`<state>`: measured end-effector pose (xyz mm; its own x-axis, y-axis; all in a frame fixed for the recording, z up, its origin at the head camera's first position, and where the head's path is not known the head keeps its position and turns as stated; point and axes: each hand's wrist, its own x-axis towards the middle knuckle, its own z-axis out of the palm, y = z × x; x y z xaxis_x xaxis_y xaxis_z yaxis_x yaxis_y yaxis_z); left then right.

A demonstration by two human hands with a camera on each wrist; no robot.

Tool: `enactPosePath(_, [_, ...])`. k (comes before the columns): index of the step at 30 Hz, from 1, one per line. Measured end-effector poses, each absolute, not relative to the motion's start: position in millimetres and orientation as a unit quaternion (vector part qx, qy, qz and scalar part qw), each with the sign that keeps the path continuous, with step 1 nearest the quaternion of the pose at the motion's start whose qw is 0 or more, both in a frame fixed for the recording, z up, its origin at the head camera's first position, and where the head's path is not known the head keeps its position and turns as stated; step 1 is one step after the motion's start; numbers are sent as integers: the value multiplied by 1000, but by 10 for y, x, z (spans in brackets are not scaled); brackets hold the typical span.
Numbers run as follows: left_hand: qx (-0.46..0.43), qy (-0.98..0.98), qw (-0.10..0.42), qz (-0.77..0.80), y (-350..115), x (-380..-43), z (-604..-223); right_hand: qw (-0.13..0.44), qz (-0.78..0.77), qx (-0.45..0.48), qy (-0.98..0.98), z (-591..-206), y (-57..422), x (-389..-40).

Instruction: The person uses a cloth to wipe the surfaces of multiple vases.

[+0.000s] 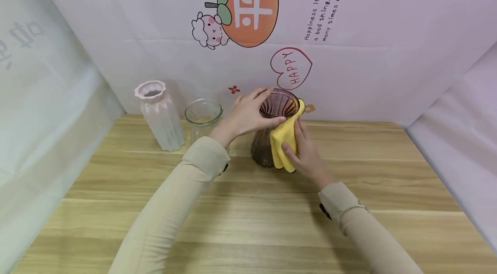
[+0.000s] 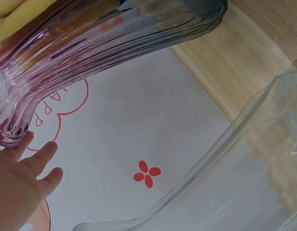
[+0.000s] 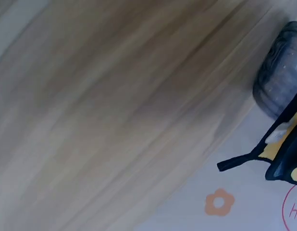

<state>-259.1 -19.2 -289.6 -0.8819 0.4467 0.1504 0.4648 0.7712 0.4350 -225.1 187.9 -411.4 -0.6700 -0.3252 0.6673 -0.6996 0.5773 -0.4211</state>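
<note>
Watching from my end: purple glass vase (image 1: 263, 151) on the table (image 1: 248, 231), between both hands, long axis roughly upright; slight tilt, can't tell. Left hand (image 1: 248, 113) comes over from the left, fingers and thumb set wide, gripping across the rim. Right hand (image 1: 309, 158) pinches the yellow cloth (image 1: 279, 137) against the vase's right side. Key relation, I judge: glass lies directly left of my right fingers, cloth between; right hand nearer the body, left nearer the mouth. Clear glass vase (image 1: 199, 123) stands apart, left.
</note>
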Motion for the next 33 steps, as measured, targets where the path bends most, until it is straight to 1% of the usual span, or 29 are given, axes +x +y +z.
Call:
enactPosePath(8, [-244, -938, 13, -247, -192, -2605, -2895, 311, 345, 331, -822, -4133, 1791, -2305])
enactPosePath(16, [-241, -936, 11, -256, -192, -2610, -2898, 294, 300, 312, -852, -4166, 1891, -2293])
enactPosePath(23, [-237, -935, -2, -264, -190, -2590, -2907, 278, 262, 342, -858, -4256, 2021, -2287])
enactPosePath(27, [-239, -933, -2, -269, -191, -2588, -2908, 250, 246, 341, -872, -4294, 2090, -2269])
enactPosePath(30, [-241, -931, -2, -274, -192, -2589, -2910, 214, 237, 328, -889, -4305, 2144, -2255])
enactPosePath(33, [-239, -931, -3, -277, -193, -2589, -2912, 139, 236, 297, -915, -4302, 2217, -2242])
